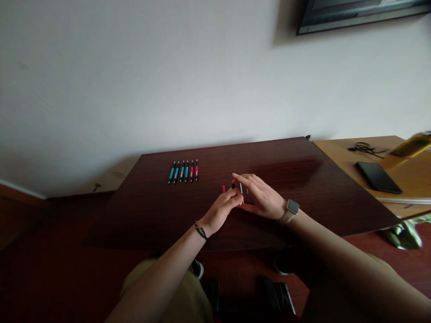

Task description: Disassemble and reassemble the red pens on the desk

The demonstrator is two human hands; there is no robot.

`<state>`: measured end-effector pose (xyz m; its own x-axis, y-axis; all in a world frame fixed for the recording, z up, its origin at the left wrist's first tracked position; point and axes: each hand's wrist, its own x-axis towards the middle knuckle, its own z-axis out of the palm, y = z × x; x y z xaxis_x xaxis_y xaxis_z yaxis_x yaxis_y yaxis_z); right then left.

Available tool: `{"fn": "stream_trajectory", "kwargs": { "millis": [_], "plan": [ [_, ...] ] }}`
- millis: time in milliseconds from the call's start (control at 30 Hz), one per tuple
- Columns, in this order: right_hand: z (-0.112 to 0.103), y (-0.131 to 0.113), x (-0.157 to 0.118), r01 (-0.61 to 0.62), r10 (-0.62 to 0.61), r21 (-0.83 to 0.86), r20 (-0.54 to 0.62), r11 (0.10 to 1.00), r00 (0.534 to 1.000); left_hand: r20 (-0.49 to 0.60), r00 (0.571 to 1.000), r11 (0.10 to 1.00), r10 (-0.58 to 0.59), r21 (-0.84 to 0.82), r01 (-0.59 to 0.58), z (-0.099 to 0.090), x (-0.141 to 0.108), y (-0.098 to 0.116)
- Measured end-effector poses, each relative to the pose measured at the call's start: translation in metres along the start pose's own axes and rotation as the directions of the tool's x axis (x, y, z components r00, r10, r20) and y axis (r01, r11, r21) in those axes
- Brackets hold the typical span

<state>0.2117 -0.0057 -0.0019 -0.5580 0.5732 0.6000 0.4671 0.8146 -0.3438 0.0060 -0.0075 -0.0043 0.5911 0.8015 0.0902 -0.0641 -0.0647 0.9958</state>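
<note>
My left hand (220, 211) is closed over the dark table, its fingertips pinched together; what they hold, if anything, is hidden. My right hand (264, 197) is beside it, fingers stretched out and apart from the thumb, which reaches the left fingertips. Just beyond the hands are small pen parts: a red piece (223, 189), a black piece (233, 185), a thin whitish stick (240, 188) and a tiny light piece (247, 191). The hands partly cover these. To the left lies a neat row of several pens, blue-and-black ones (182, 172) and red-and-black ones (197, 171).
The dark wooden table (144, 211) stands against a white wall. A lighter table (336, 150) adjoins it on the right, with a black phone-like device (377, 176), a coiled black cable (365, 148) and a yellow bottle-like object (412, 146). A screen (363, 15) hangs above.
</note>
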Motion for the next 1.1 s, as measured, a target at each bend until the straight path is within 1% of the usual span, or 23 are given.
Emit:
{"fn": "stream_trajectory", "kwargs": {
  "millis": [67,167,233,300,400,433,467,533,600,633,667,733,800,867,900,933,1000,1033,1100],
  "plan": [
    [-0.004,0.000,0.000,0.001,-0.001,0.002,0.002,1.000,1.000,-0.060,0.997,0.975,0.045,0.222,-0.031,-0.005,0.000,0.003],
    [-0.013,0.003,0.000,-0.044,0.044,-0.024,-0.036,0.999,0.998,-0.117,0.982,0.868,0.149,0.491,-0.073,-0.011,-0.002,0.007],
    [-0.019,0.008,-0.001,-0.120,0.114,-0.066,-0.086,0.991,0.990,-0.088,0.973,0.778,0.213,0.618,-0.115,-0.013,-0.004,0.008],
    [-0.024,0.017,-0.004,-0.227,0.211,-0.112,-0.135,0.967,0.968,-0.041,0.966,0.698,0.256,0.699,-0.155,-0.013,-0.006,0.006],
    [-0.029,0.034,-0.011,-0.397,0.377,-0.148,-0.148,0.906,0.914,-0.006,0.953,0.589,0.302,0.787,-0.182,-0.012,-0.008,0.000],
    [-0.030,0.040,-0.014,-0.451,0.434,-0.164,-0.133,0.877,0.891,0.003,0.949,0.550,0.315,0.815,-0.185,-0.012,-0.009,-0.002],
    [-0.030,0.045,-0.017,-0.500,0.491,-0.185,-0.091,0.846,0.866,0.014,0.945,0.510,0.326,0.840,-0.188,-0.012,-0.009,-0.004],
    [-0.030,0.053,-0.021,-0.603,0.617,-0.237,-0.014,0.762,0.786,0.034,0.939,0.437,0.343,0.879,-0.192,-0.013,-0.010,-0.007],
    [-0.030,0.056,-0.024,-0.659,0.696,-0.275,0.059,0.700,0.716,0.054,0.935,0.384,0.351,0.902,-0.196,-0.013,-0.011,-0.009],
    [-0.029,0.057,-0.025,-0.664,0.711,-0.287,0.096,0.690,0.697,0.063,0.934,0.364,0.353,0.910,-0.199,-0.013,-0.011,-0.010],
    [-0.028,0.057,-0.026,-0.659,0.712,-0.295,0.132,0.692,0.690,0.072,0.933,0.349,0.353,0.915,-0.202,-0.013,-0.011,-0.011],
    [-0.027,0.058,-0.028,-0.634,0.698,-0.305,0.196,0.711,0.688,0.085,0.933,0.326,0.349,0.923,-0.206,-0.013,-0.011,-0.012],
    [-0.025,0.060,-0.029,-0.624,0.691,-0.304,0.230,0.720,0.685,0.094,0.936,0.312,0.340,0.928,-0.206,-0.014,-0.010,-0.013],
    [-0.023,0.061,-0.029,-0.644,0.703,-0.288,0.211,0.709,0.679,0.096,0.940,0.303,0.329,0.931,-0.201,-0.014,-0.010,-0.014],
    [-0.023,0.061,-0.028,-0.657,0.704,-0.260,0.186,0.708,0.685,0.095,0.941,0.301,0.324,0.933,-0.198,-0.014,-0.010,-0.014],
    [-0.022,0.059,-0.026,-0.665,0.696,-0.206,0.160,0.717,0.700,0.093,0.943,0.299,0.320,0.934,-0.193,-0.014,-0.010,-0.015],
    [-0.019,0.053,-0.022,-0.646,0.643,-0.025,0.124,0.763,0.755,0.084,0.945,0.298,0.316,0.937,-0.183,-0.013,-0.009,-0.015],
    [-0.018,0.048,-0.018,-0.612,0.602,0.091,0.120,0.785,0.790,0.079,0.946,0.298,0.314,0.938,-0.177,-0.012,-0.009,-0.014],
    [-0.013,0.035,-0.011,-0.545,0.533,0.293,0.127,0.786,0.837,0.070,0.948,0.296,0.311,0.940,-0.167,-0.011,-0.009,-0.013]
  ]
}}
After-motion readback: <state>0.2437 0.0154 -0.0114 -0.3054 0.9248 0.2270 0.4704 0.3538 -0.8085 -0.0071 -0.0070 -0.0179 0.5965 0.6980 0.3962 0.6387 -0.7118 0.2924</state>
